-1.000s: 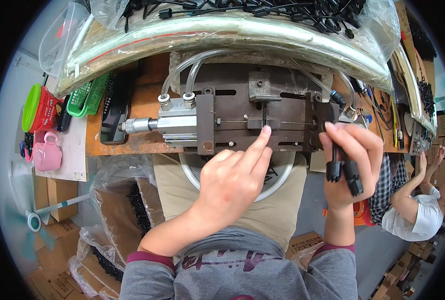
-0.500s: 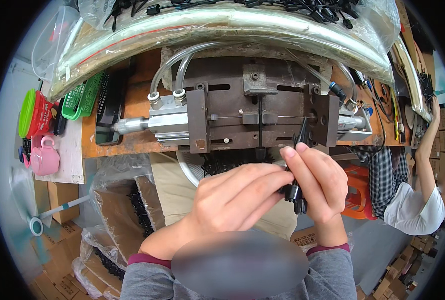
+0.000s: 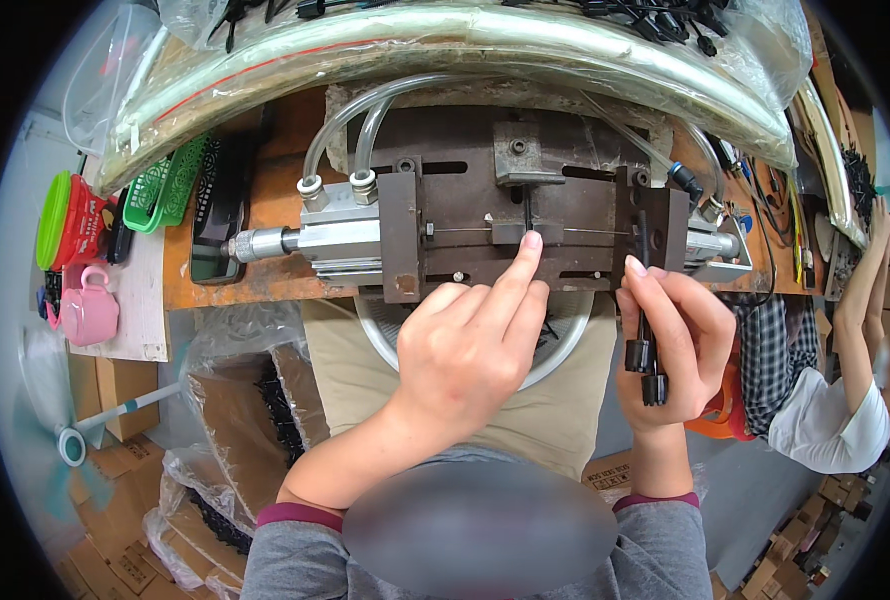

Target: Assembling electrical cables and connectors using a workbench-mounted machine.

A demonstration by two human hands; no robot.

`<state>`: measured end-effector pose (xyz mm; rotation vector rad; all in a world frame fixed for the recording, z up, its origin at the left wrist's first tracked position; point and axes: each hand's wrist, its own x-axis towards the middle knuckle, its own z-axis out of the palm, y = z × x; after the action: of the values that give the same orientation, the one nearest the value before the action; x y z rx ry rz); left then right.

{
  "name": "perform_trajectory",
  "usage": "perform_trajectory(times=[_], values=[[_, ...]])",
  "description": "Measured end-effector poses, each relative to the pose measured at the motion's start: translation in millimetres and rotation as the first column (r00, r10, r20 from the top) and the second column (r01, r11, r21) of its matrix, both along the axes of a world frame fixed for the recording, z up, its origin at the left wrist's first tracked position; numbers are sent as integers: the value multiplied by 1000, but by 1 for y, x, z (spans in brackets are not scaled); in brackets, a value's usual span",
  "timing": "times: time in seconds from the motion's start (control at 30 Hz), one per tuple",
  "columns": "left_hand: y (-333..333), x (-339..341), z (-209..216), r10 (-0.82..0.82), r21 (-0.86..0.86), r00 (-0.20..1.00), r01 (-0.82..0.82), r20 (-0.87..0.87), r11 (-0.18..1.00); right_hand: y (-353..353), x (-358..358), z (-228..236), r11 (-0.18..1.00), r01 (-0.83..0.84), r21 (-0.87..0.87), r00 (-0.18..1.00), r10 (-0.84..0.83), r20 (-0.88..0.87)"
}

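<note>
My left hand points forward with its index finger stretched out and the others bent. That fingertip rests at the small middle block of a dark metal fixture, over the near end of a thin black rod. Any further part of the rod is hidden beneath the finger. Beside the fixture's right jaw, my right hand is closed around slim black plastic pieces, at least two. Their thick, cap-like ends hang downward, while their narrow ends rise past the fingertips. A thin wire spans the fixture on both sides of the block.
Metal cylinders with clear hoses flank the fixture. A round white-rimmed container sits on my lap. Black pieces lie behind a plastic-wrapped roll. A green basket and pink cup stand left; a person works at right.
My left hand has left the black pieces by my right hand and moved forward, its index finger now at the middle block. My right hand has shifted right with the pieces.
</note>
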<state>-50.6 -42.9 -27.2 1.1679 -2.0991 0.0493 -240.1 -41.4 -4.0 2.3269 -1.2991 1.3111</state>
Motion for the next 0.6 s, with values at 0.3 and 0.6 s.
perform_trajectory(times=[0.3,0.6], values=[[4,6,25,-206,155,910,276,-359,949,-3,-2,3,987,-147,-70,973,132,-187],[16,15,24,-132,196,956,186,-261,963,-6,0,5,989,-149,20,986,151,-66]])
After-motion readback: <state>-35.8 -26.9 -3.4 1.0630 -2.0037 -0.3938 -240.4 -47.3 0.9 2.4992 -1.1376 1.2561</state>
